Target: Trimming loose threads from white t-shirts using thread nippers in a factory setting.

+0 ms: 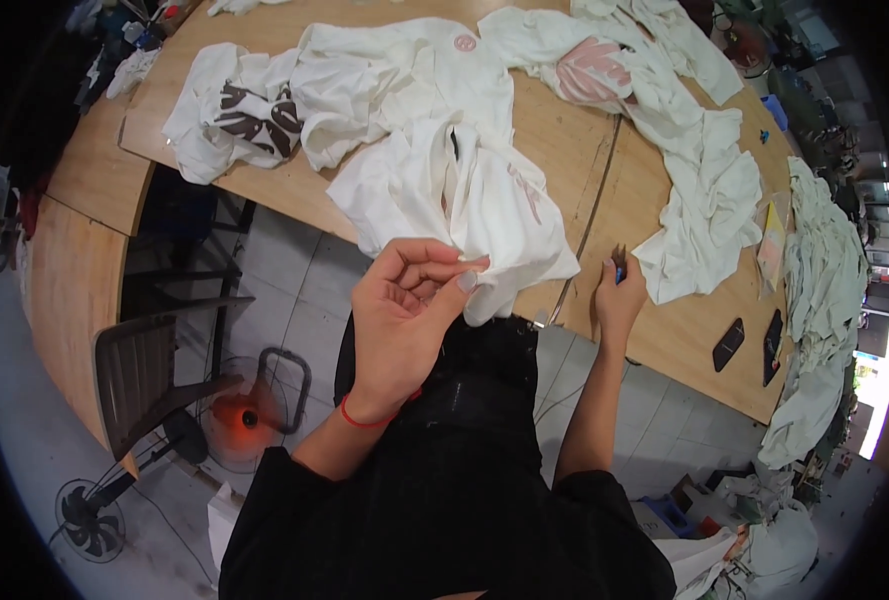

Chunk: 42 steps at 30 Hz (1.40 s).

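Observation:
My left hand [401, 320], with a red string on its wrist, is closed in a pinch on the edge of a white garment [509, 225]. The cloth lies bunched over the table's near edge, with a small pinkish print on its right part. To the right, apart from that cloth, my right hand [621, 300] is wrapped round small thread snips [619, 262]. Their dark pointed tips stick up past my fingers and a bit of blue shows. The corner of another white garment [699, 225] lies just right of this hand.
More white garments [394, 80] lie across the wooden table [564, 150], some with dark or pink prints. Two dark phones [728, 344] are at the right, near a pale cloth pile [826, 270]. A chair [139, 370] and fans [247, 415] stand at lower left.

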Each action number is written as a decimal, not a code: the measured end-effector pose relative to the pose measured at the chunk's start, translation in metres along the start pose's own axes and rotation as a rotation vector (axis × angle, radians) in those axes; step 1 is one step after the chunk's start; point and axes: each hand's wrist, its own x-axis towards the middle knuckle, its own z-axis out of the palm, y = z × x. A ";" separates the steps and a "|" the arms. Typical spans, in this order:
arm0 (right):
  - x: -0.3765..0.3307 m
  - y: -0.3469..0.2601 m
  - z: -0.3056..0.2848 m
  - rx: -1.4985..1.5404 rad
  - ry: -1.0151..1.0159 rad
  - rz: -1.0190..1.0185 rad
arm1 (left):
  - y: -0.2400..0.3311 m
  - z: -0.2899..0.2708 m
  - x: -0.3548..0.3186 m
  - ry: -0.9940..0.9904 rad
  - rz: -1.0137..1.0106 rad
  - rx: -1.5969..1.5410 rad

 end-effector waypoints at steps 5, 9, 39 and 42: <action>0.008 -0.009 0.000 -0.330 0.403 -0.190 | -0.007 -0.002 0.003 0.023 -0.010 0.040; -0.037 -0.126 -0.034 0.368 -0.087 -0.196 | -0.011 -0.006 0.002 -0.001 0.000 0.069; -0.068 -0.172 0.029 0.327 0.171 -0.574 | -0.015 0.002 0.000 -0.044 0.236 0.429; -0.059 -0.142 0.026 0.433 0.119 -0.371 | -0.011 -0.007 0.004 -0.008 0.247 0.428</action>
